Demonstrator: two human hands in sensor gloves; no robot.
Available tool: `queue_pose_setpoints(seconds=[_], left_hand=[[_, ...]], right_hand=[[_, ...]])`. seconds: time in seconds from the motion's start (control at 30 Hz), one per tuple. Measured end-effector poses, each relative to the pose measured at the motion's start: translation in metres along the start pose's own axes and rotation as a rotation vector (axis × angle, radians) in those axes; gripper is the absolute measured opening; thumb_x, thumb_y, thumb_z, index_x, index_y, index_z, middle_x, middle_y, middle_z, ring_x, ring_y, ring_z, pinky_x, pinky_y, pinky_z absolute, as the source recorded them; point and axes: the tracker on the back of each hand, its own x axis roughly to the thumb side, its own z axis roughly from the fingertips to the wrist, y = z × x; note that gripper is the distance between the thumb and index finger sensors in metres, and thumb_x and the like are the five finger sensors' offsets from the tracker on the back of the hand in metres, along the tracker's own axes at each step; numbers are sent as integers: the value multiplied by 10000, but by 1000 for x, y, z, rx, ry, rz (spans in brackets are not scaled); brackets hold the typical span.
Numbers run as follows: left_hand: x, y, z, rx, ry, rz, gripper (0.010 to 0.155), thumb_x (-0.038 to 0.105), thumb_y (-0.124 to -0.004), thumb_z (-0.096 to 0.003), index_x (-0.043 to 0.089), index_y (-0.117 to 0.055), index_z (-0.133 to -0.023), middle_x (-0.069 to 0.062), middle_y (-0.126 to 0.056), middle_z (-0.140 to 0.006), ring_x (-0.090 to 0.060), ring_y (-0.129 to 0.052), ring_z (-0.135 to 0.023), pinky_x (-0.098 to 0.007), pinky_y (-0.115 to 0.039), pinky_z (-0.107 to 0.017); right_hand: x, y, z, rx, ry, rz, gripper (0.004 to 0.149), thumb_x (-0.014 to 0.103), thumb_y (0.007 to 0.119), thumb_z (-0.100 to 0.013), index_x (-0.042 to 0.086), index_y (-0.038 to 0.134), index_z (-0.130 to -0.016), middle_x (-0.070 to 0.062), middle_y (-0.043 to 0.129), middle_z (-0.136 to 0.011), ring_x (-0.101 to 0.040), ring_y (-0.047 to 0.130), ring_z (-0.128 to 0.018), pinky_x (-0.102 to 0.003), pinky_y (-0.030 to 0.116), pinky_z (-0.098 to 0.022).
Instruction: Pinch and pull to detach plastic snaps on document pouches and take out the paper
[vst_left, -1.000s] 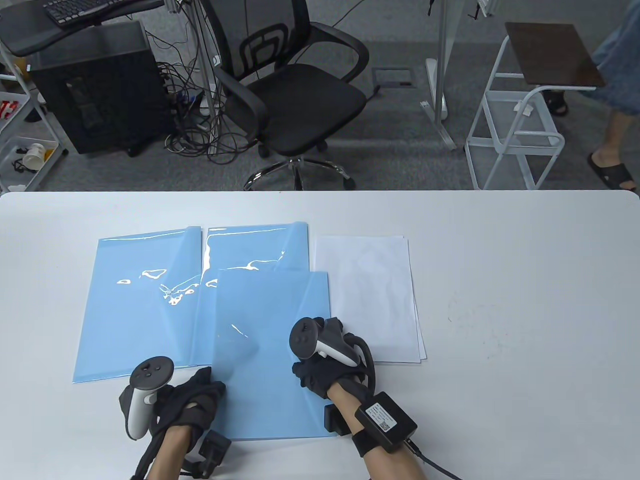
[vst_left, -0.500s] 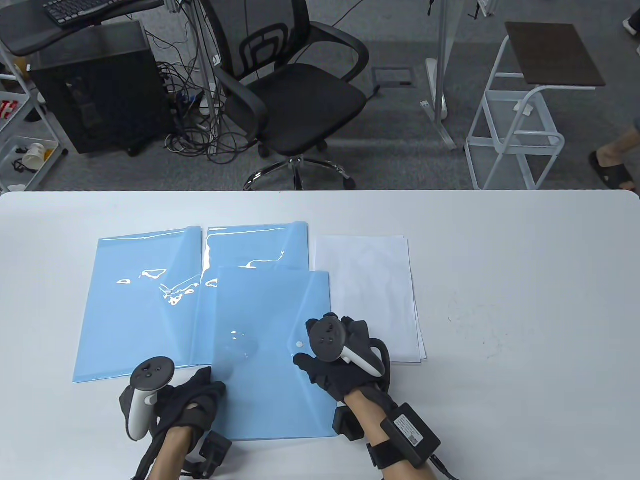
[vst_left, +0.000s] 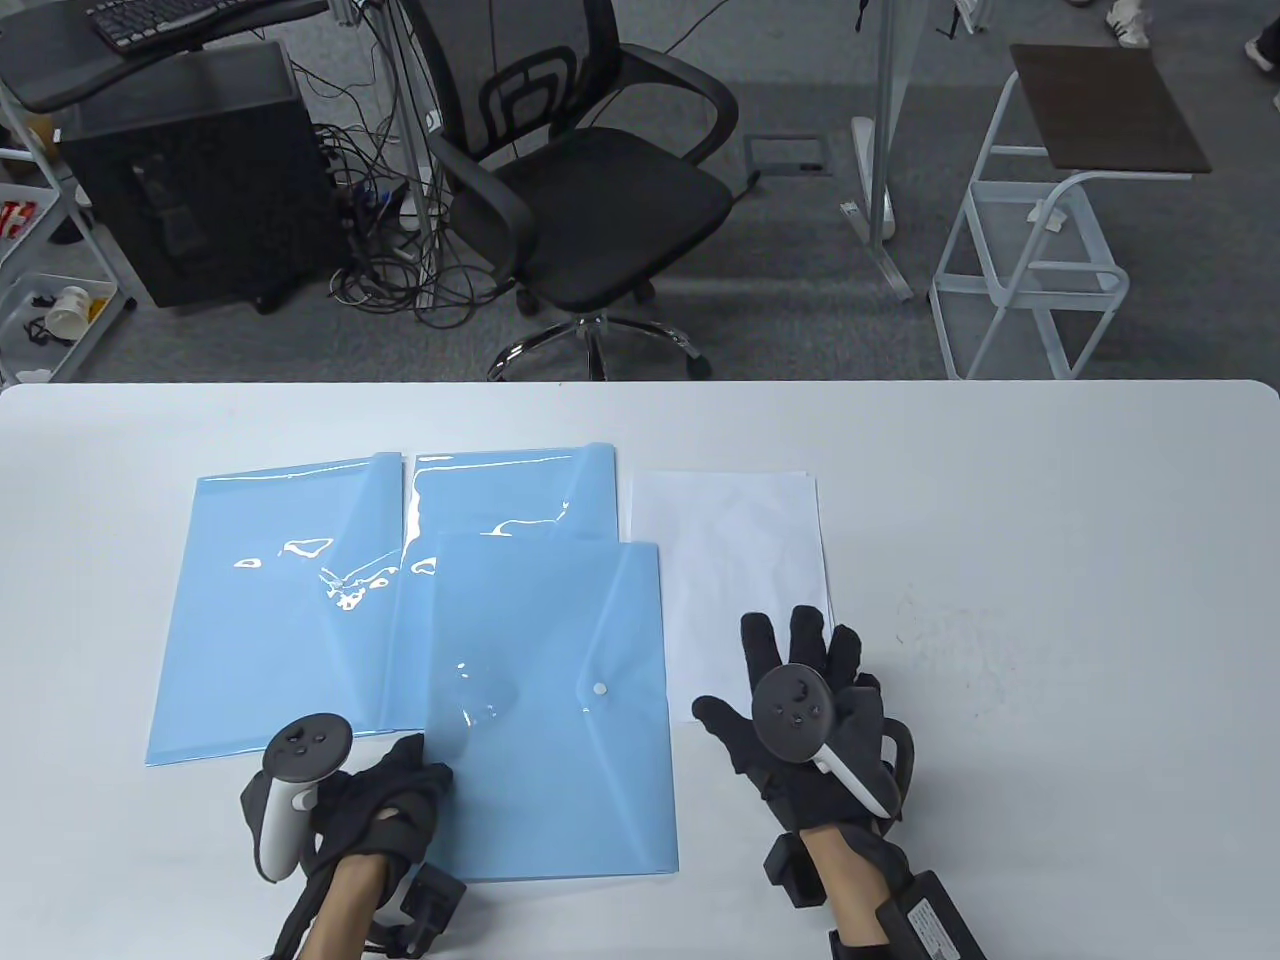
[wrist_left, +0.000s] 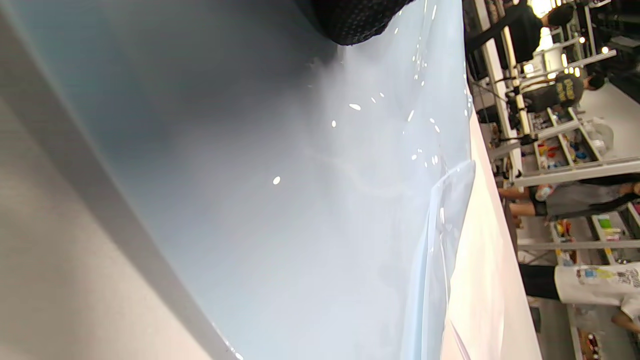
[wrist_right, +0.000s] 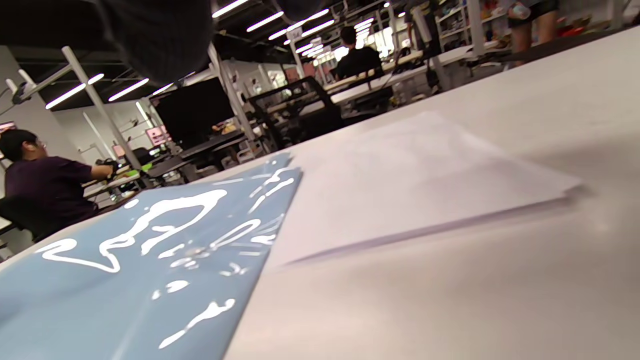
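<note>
The front blue pouch (vst_left: 550, 700) lies flat with its flap closed and its white snap (vst_left: 600, 688) in plain sight. My left hand (vst_left: 400, 785) holds the pouch's near left edge with curled fingers. In the left wrist view a fingertip (wrist_left: 355, 20) rests on the pouch (wrist_left: 300, 200). My right hand (vst_left: 800, 680) is off the pouch with its fingers spread and straight. It hovers over the near right corner of the white paper stack (vst_left: 730, 560) and holds nothing. In the right wrist view the paper stack (wrist_right: 425, 175) lies beside the pouch (wrist_right: 150, 260).
Two more blue pouches lie behind, one at the left (vst_left: 280, 600) and one in the middle (vst_left: 510, 490), partly under the front pouch. Bare white table (vst_left: 1050, 600) stretches to the right. An office chair (vst_left: 580, 170) and a white cart (vst_left: 1040, 210) stand beyond the far edge.
My right hand left the snap area of the front pouch, slid right and spread its fingers over the paper's near corner. The snap came into view. The left hand stayed put.
</note>
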Motion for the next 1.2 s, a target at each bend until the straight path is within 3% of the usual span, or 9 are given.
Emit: queue_pose_setpoints(seconds=[0.23, 0.53, 0.7, 1.03, 1.2], left_hand=[[0, 0, 0, -22, -2, 40, 497, 183, -663, -589, 94, -540, -1062, -88, -823, -954, -296, -993, -673, -449, -863, -497], [15, 3, 10, -70, -79, 148, 482, 175, -671, -578, 93, -578, -1045, -89, -859, -908, -280, -1012, -617, -436, -876, -465], [28, 25, 13, -49, -125, 200, 479, 186, -673, -583, 91, -584, -1043, -79, -865, -896, -269, -1011, -601, -434, -875, -459], [51, 92, -8, 157, -144, 183, 451, 246, -714, -591, 93, -664, -1012, -46, -924, -816, -236, -1028, -511, -419, -887, -407], [57, 100, -30, 180, -113, 154, 446, 254, -724, -591, 100, -681, -1007, -47, -930, -807, -238, -1030, -504, -422, -886, -403]], right_hand=[[-30, 7, 4, -35, 66, -52, 903, 698, 681, -489, 252, 319, -1186, -265, 190, -1269, -654, 210, -1058, -837, 328, -666], [-37, 10, 4, -20, 74, -107, 894, 689, 687, -492, 233, 350, -1184, -279, 230, -1266, -657, 239, -1056, -836, 339, -662], [-36, 11, 5, -11, 62, -127, 894, 687, 687, -492, 229, 353, -1183, -282, 240, -1265, -657, 247, -1055, -836, 341, -660], [-29, 12, 12, -15, 11, -121, 888, 682, 691, -492, 225, 366, -1181, -283, 253, -1264, -656, 255, -1055, -832, 344, -664], [-28, 14, 11, -8, 8, -101, 888, 682, 691, -490, 227, 366, -1181, -280, 253, -1265, -653, 251, -1058, -830, 344, -668]])
